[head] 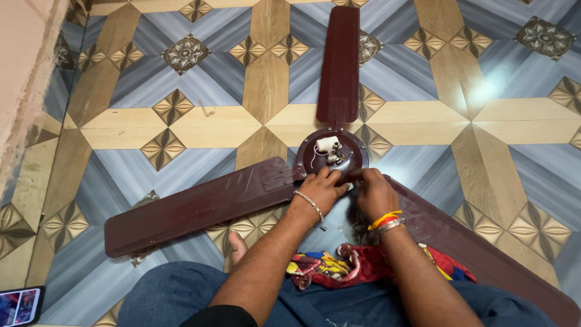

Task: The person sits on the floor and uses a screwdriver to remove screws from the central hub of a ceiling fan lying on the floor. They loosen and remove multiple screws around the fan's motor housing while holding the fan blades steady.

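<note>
Ceiling fan [331, 154], dark maroon with three long blades, lies flat on the floor in the middle of the scene, its round motor hub facing up with a white capacitor [327, 144] and thin wires exposed on top. One blade points far, one runs near-left, one near-right. The left hand [322, 189], a chain bracelet on its wrist, rests on the near edge of the hub with fingers curled and pinching at something there; the right hand [373, 192], banded in yellow and orange threads, presses beside it, fingers bent down onto the hub rim. What the fingertips grip is too small to tell. A small screw [323, 229] lies on the floor just near the left wrist.

The floor [200, 127] is tiled in tan, grey-blue and brown star patterns, glossy under a light glare far right. A bright patterned cloth [357, 263] is bunched by the person's knees, a bare foot [237, 247] shows beneath the near-left blade, a phone [19, 306] sits near-left, and a pinkish wall [24, 66] rises on the left.
</note>
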